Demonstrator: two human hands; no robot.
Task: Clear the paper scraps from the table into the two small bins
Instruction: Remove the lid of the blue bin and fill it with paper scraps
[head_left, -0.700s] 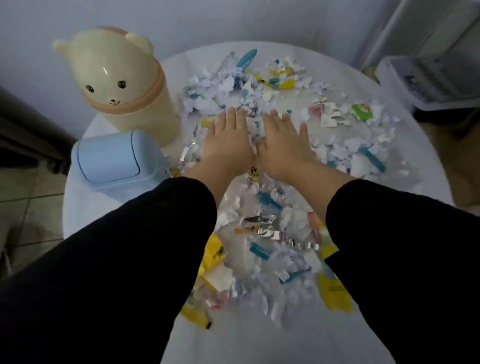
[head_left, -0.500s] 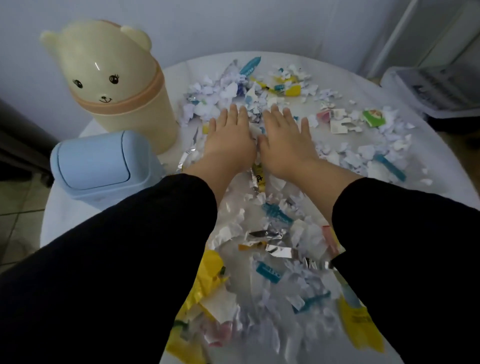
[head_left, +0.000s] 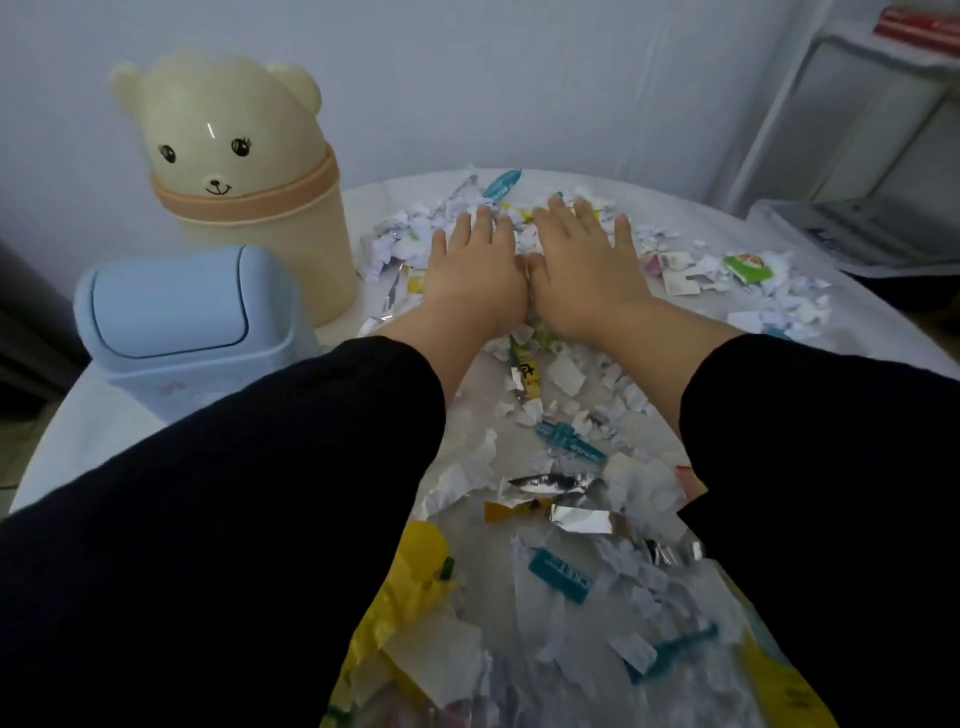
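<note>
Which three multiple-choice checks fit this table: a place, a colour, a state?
1. On the table, the blue bin stands: A at the right edge; B in front of the bear bin, on the left; C behind the bear bin.
2. The bear bin's band is: A peach; B green; C black.
3. The left hand and right hand are: A gripping the bins; B raised in fists; C flat on the paper scraps, fingers straight.
B, it sits nearer the person; A, the ring under the head shows peach; C, both palms lie on the pile.
</note>
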